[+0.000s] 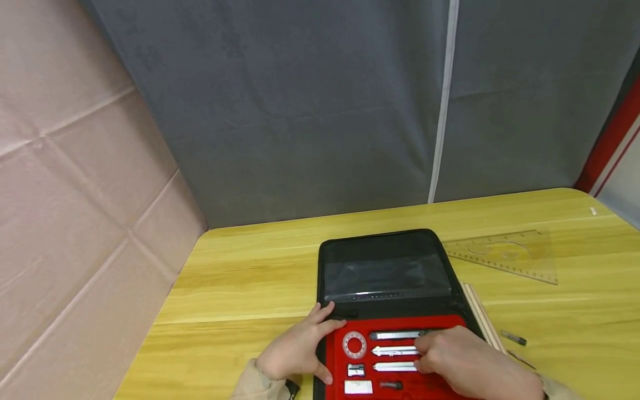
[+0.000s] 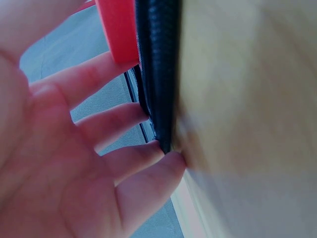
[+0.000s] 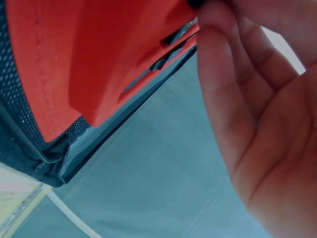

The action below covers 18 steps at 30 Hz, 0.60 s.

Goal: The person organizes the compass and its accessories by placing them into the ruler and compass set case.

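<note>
A black zip case (image 1: pixel 387 266) lies unfolded on the table, its lower half filled by a red insert (image 1: pixel 345 328) with drawing tools in slots. My left hand (image 1: pixel 300 344) spreads its fingers over the case's left edge; in the left wrist view, the fingertips touch the black rim (image 2: pixel 157 59). My right hand (image 1: pixel 465 358) has curled fingers at the right end of a silver compass (image 1: pixel 395 366), thumb and finger closing on it; its head is hidden. In the right wrist view, a dark bit shows by the fingertips. Above it lies a dark-ended silver tool (image 1: pixel 397 335).
The insert also holds a round protractor (image 1: pixel 354 345), a sharpener (image 1: pixel 355 370), an eraser (image 1: pixel 358 387) and a small dark cylinder (image 1: pixel 391 385). Right of the case lie wooden pencils (image 1: pixel 482 316), a clear set square (image 1: pixel 505 255) and a small metal piece (image 1: pixel 514 338).
</note>
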{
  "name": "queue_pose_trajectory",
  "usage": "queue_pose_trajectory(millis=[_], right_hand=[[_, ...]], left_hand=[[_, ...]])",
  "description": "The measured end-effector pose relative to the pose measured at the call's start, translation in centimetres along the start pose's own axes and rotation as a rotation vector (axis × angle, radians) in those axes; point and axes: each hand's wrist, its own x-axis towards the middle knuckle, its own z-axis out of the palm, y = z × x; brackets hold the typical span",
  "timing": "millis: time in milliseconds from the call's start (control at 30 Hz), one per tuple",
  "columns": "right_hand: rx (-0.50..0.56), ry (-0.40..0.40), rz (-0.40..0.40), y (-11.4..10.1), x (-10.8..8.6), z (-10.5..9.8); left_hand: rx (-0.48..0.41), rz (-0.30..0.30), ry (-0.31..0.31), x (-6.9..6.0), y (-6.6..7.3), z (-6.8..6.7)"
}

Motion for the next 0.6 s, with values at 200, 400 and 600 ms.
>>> queue_pose_trajectory(millis=[200, 400, 600], right_hand=[[0.094, -0.051, 0.086, -0.22, -0.2, -0.38], [0.176, -0.105, 0.176, -0.33, -0.4, -0.57], [0.215, -0.064, 0.148, -0.03, -0.2, -0.41]], left_hand=[[-0.012, -0.006, -0.007, 0.01, -0.07, -0.02], [-0.021, -0.002, -0.006, 0.07, -0.15, -0.02], [-0.006, -0.005, -0.003, 0.09, -0.13, 0.05]])
